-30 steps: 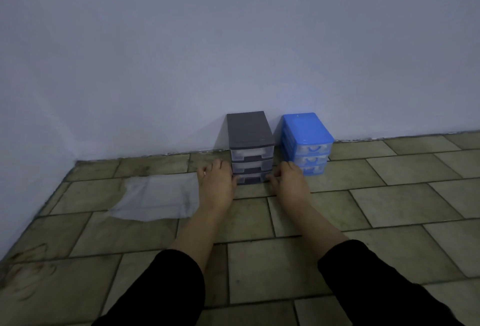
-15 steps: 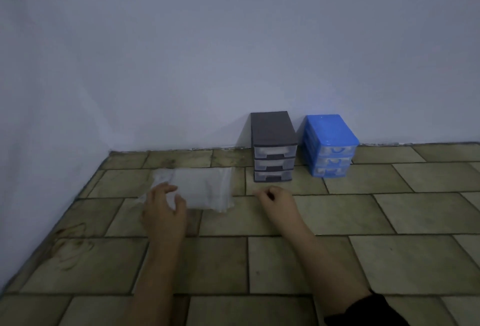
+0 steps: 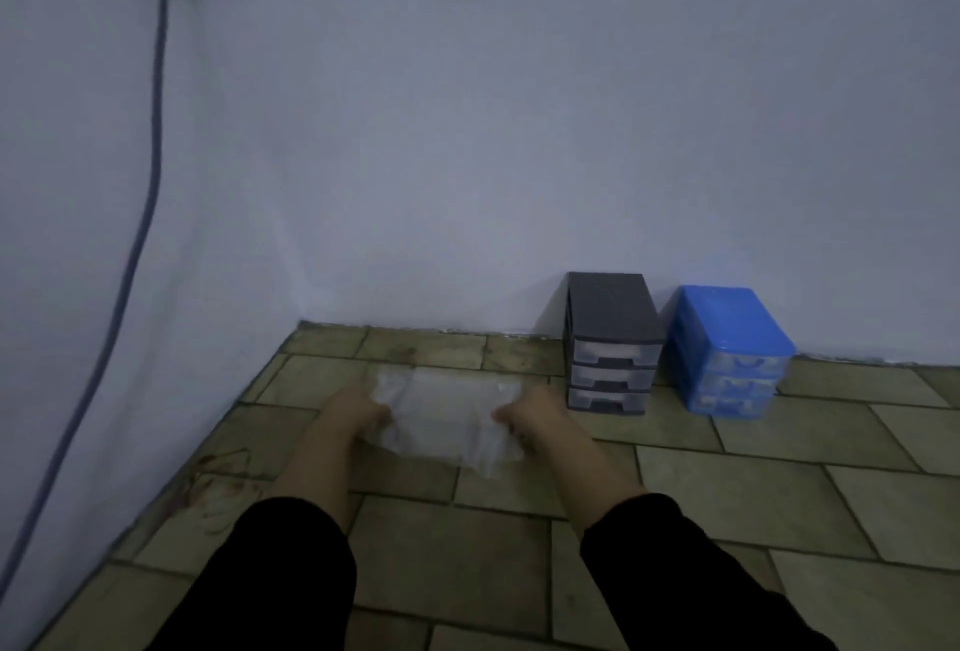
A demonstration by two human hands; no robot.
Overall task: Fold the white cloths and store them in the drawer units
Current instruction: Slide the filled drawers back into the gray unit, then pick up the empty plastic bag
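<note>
A white cloth (image 3: 447,416) lies spread on the tiled floor in front of me. My left hand (image 3: 358,409) grips its left edge and my right hand (image 3: 530,414) grips its right edge, fingers curled into the fabric. To the right, against the wall, stands a dark grey drawer unit (image 3: 610,344) with three clear drawers, all pushed in. A blue drawer unit (image 3: 727,351) with three drawers stands beside it, further right. The picture is slightly blurred.
The tiled floor (image 3: 727,484) meets white walls at the back and on the left, forming a corner. A grey cable (image 3: 150,193) hangs down the left wall from a fitting near the top.
Both hands left the grey drawer unit and moved left to the cloth. Each now grips a side of it. The view has swung left, so the drawer units appear further right.
</note>
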